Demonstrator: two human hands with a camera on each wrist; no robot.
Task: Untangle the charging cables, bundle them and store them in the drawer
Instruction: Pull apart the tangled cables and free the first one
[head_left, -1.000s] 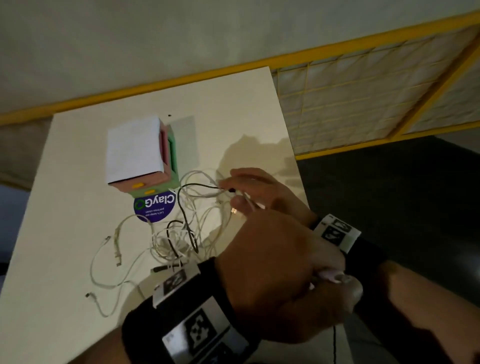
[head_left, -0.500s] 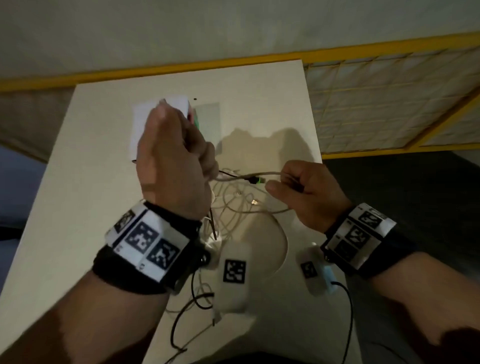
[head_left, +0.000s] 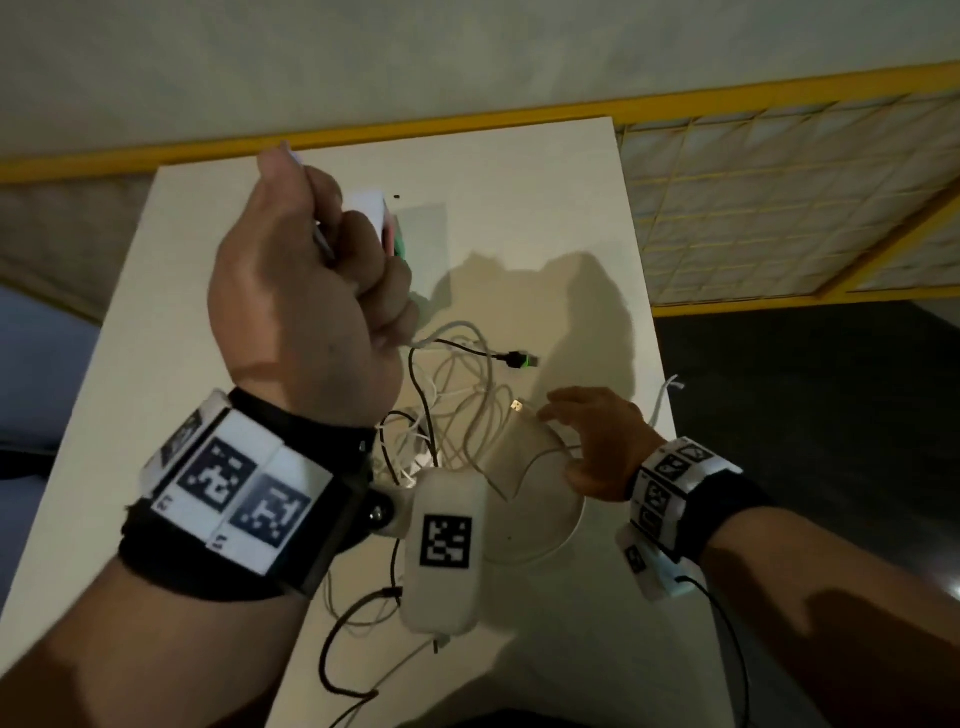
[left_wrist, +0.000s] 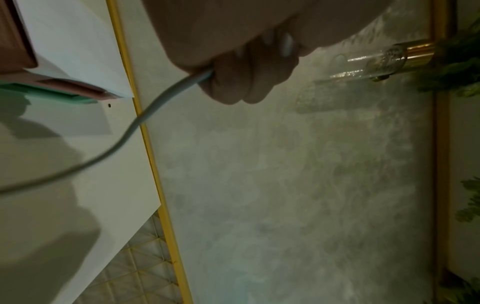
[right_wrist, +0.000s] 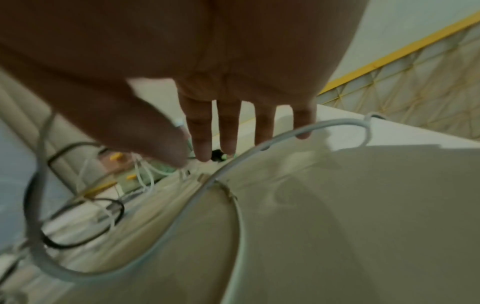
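Observation:
My left hand (head_left: 358, 260) is raised in a fist above the table and grips a white cable (left_wrist: 145, 117), which runs out below the curled fingers (left_wrist: 246, 78). A black cable with a green-tipped plug (head_left: 519, 359) sticks out to the right just under that fist. Below it, a tangle of white and black cables (head_left: 457, 415) lies on the table. My right hand (head_left: 576, 431) hovers open over the tangle's right side, its straight fingers (right_wrist: 205, 139) spread above a white cable loop (right_wrist: 262, 146). The pink and green drawer box (head_left: 389, 228) is mostly hidden behind my left hand.
The white table (head_left: 545, 208) ends close on the right at an edge (head_left: 660, 374), where one cable end hangs over. A pale round disc (head_left: 540, 525) lies under my right wrist. Yellow-framed floor tiles (head_left: 779, 208) lie beyond, and a glass bottle (left_wrist: 376, 59) beside green leaves.
My right hand has let go of the green-tipped plug, opened, and dropped lower and to the right. My left fist has risen further with the white cable.

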